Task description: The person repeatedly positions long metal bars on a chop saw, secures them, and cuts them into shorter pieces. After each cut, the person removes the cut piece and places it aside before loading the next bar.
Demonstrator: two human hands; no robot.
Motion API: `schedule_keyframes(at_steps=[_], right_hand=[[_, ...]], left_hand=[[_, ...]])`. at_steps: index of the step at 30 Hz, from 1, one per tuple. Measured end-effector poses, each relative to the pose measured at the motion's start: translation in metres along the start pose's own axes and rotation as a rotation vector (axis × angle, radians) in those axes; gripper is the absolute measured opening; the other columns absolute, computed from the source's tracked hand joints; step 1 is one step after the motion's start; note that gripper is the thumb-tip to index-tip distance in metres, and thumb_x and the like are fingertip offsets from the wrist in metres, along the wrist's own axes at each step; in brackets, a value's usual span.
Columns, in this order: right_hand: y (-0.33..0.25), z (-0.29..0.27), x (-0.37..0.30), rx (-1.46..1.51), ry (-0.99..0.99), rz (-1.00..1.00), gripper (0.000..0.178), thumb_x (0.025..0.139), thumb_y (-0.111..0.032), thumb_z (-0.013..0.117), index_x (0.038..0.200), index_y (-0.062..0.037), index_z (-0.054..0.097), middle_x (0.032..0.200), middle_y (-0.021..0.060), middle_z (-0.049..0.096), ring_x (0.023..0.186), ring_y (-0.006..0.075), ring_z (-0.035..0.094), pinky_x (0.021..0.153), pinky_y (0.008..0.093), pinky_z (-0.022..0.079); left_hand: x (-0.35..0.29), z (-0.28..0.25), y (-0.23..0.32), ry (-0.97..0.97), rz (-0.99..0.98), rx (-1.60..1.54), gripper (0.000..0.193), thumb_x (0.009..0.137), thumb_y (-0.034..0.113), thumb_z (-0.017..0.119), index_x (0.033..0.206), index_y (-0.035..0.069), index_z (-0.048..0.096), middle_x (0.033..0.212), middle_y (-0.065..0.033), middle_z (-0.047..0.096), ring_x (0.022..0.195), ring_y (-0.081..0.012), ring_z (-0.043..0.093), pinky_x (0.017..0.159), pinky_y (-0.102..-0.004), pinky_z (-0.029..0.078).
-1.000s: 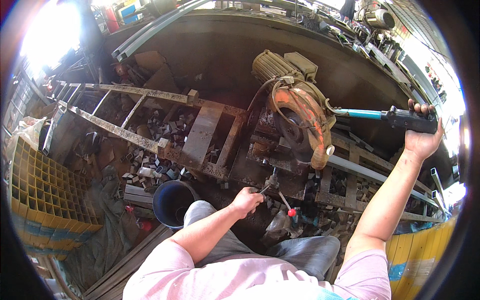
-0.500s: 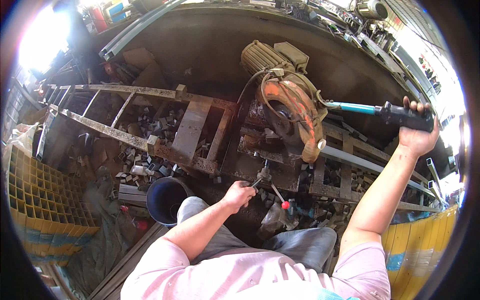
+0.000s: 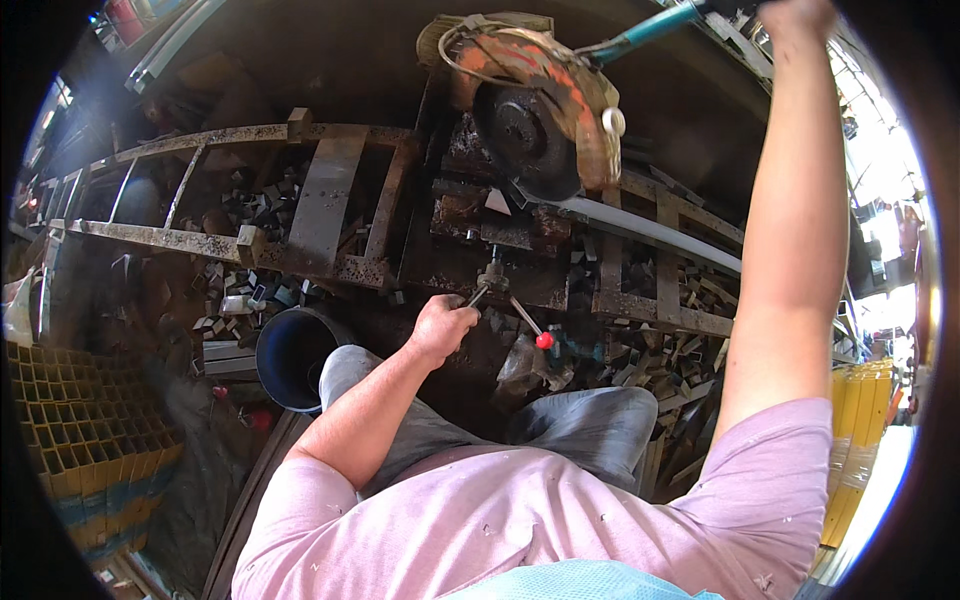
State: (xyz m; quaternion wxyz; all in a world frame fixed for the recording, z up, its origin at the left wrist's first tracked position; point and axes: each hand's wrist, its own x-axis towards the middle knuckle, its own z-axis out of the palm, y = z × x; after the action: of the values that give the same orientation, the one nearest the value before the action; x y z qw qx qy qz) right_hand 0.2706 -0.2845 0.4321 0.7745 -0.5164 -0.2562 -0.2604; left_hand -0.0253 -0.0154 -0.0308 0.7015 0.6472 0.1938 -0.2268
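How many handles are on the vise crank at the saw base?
2: one bar gripped in the left hand, the other, a red-knobbed handle, pointing free toward the person's knees. More may be hidden behind the hand.

The chop saw (image 3: pixel 540 120) sits at centre rear on the metal frame (image 3: pixel 330 200), with the long bar (image 3: pixel 650 228) running right from under its blade, the vise crank (image 3: pixel 505 300) just in front, the bucket (image 3: pixel 290 355) front left, and stacked tubes (image 3: pixel 70 440) far left.

Left hand (image 3: pixel 440 325) on vise crank (image 3: pixel 478 296), right hand (image 3: pixel 797 15) on saw handle (image 3: pixel 645 33).
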Motion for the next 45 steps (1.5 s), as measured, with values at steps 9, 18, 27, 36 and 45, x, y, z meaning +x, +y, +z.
schedule_keyframes(at_steps=[9, 18, 27, 36, 45], right_hand=[[0.098, 0.076, 0.098, -0.16, -0.173, 0.055, 0.061, 0.096, -0.075, 0.067, 0.107, -0.0145, 0.068, 0.081, 0.0031, 0.065, 0.065, 0.0203, 0.065, 0.051, 0.0414, 0.054], [0.113, 0.086, 0.069, -0.289, -0.264, 0.068, 0.043, 0.105, -0.054, 0.069, 0.113, -0.0116, 0.071, 0.084, 0.0023, 0.067, 0.065, 0.0156, 0.063, 0.057, 0.0353, 0.054], [0.121, 0.009, -0.317, -0.897, -0.433, 0.753, 0.031, 0.098, -0.031, 0.076, 0.106, -0.0012, 0.081, 0.099, 0.0155, 0.08, 0.08, 0.0194, 0.076, 0.071, 0.0334, 0.058], [0.236, -0.038, -0.374, -1.014, -0.689, 0.687, 0.035, 0.09, -0.03, 0.082, 0.111, -0.0017, 0.083, 0.101, 0.0208, 0.082, 0.097, 0.0358, 0.078, 0.092, 0.0414, 0.058], [0.184, -0.079, -0.35, -0.41, -0.292, 1.068, 0.016, 0.1, -0.019, 0.077, 0.095, -0.004, 0.074, 0.071, -0.0033, 0.057, 0.06, 0.0062, 0.046, 0.053, 0.0256, 0.031]], left_hand=[[-0.004, 0.0, 0.018, 0.025, 0.04, 0.307, 0.029, 0.082, 0.021, 0.072, 0.093, -0.006, 0.074, 0.074, -0.0137, 0.07, 0.069, -0.0238, 0.069, 0.068, -0.0407, 0.055], [0.001, -0.002, 0.016, 0.031, 0.235, 0.554, 0.028, 0.083, 0.025, 0.072, 0.088, -0.003, 0.069, 0.074, -0.0192, 0.069, 0.074, -0.0357, 0.069, 0.072, -0.0456, 0.056], [-0.001, -0.003, 0.015, 0.063, 0.253, 0.571, 0.03, 0.082, 0.028, 0.074, 0.086, -0.002, 0.069, 0.082, -0.0244, 0.072, 0.086, -0.0431, 0.073, 0.08, -0.0495, 0.058], [-0.008, -0.005, 0.028, 0.047, 0.223, 0.599, 0.036, 0.083, 0.029, 0.077, 0.096, -0.004, 0.075, 0.094, -0.0268, 0.077, 0.098, -0.0428, 0.076, 0.091, -0.0494, 0.061], [0.004, -0.004, 0.014, 0.03, 0.268, 0.556, 0.029, 0.085, 0.017, 0.073, 0.104, -0.005, 0.074, 0.073, -0.011, 0.072, 0.067, -0.0208, 0.072, 0.065, -0.0379, 0.057]])
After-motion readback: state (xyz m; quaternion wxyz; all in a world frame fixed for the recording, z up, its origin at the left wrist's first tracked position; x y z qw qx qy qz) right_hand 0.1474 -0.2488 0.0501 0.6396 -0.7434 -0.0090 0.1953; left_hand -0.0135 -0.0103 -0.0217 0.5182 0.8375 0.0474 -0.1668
